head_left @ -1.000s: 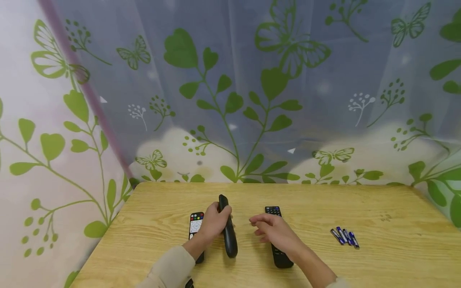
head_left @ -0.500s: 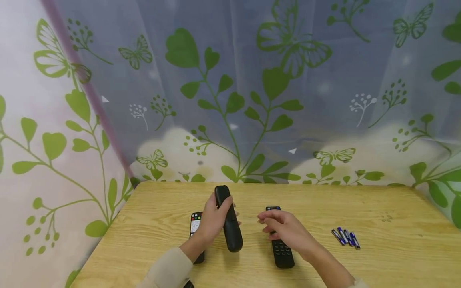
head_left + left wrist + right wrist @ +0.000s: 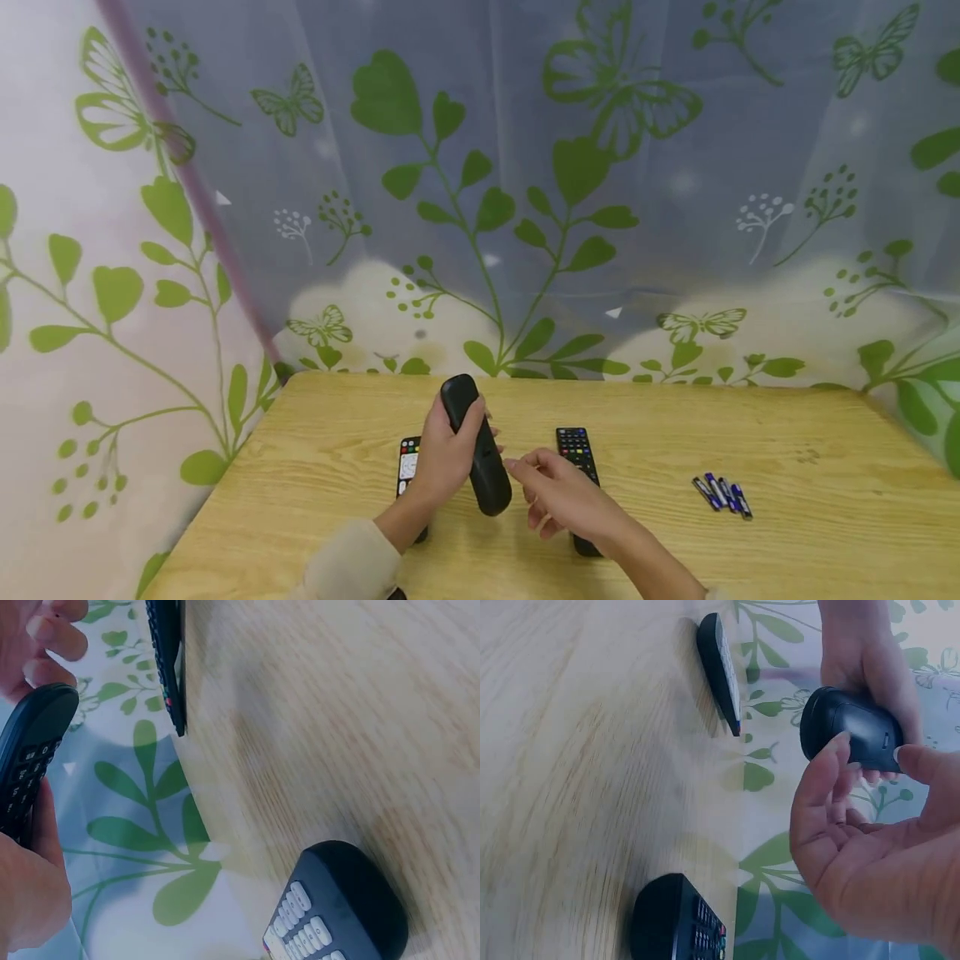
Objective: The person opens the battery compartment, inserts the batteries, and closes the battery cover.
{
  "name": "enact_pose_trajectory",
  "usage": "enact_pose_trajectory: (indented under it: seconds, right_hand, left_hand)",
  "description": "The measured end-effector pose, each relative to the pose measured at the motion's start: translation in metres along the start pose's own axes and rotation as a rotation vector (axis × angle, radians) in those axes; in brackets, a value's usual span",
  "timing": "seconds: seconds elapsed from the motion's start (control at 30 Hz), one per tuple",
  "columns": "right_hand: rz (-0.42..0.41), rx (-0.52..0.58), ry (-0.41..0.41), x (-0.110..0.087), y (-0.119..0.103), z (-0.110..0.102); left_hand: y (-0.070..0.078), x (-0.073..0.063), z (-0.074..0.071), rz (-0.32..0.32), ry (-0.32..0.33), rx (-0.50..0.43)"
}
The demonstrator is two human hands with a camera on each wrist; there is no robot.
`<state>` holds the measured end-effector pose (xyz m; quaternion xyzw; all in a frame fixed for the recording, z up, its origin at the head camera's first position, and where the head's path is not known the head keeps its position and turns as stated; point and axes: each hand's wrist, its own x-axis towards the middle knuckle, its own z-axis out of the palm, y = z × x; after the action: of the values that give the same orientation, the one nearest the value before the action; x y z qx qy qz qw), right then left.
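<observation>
Above the table, my left hand (image 3: 444,450) grips a black remote control (image 3: 491,483), its back turned up toward my head. A closed battery cover with a small latch shows on that back in the right wrist view, where the same held remote (image 3: 859,727) appears end-on. Beside its lower right edge is my right hand (image 3: 570,500), thumb and a fingertip close to the cover; whether they touch it I cannot tell. In the left wrist view the buttons of the held remote (image 3: 30,769) face away from the cover side.
A black remote with white keypad (image 3: 408,467) lies left, partly under my left arm. Another black remote (image 3: 576,446) lies behind my right hand. Several small batteries (image 3: 722,494) sit together on the wooden table (image 3: 825,533) at right. A patterned curtain (image 3: 675,250) hangs behind.
My left hand has raised the remote slightly and turned its back upward. My right hand first drew a little to the right, then came left, close to the remote's edge.
</observation>
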<state>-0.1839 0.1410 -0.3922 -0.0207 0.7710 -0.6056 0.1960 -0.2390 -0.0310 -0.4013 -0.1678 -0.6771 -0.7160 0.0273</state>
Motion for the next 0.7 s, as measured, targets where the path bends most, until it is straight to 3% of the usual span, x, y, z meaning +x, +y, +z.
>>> enact_pose_trajectory:
  seconds: [0.23,0.5,0.7]
  right_hand:
    - [0.068,-0.052,-0.032,0.004,-0.002,0.010]
    - [0.055,-0.023,-0.086,0.007,0.002,0.012]
    - [0.057,-0.052,-0.079,0.009,0.001,0.017]
  left_hand:
    - [0.000,-0.003,0.000,0.040,0.026,0.036]
    - [-0.006,-0.008,0.005,0.083,0.024,0.058]
    - [-0.010,-0.009,0.006,0.107,0.051,0.093]
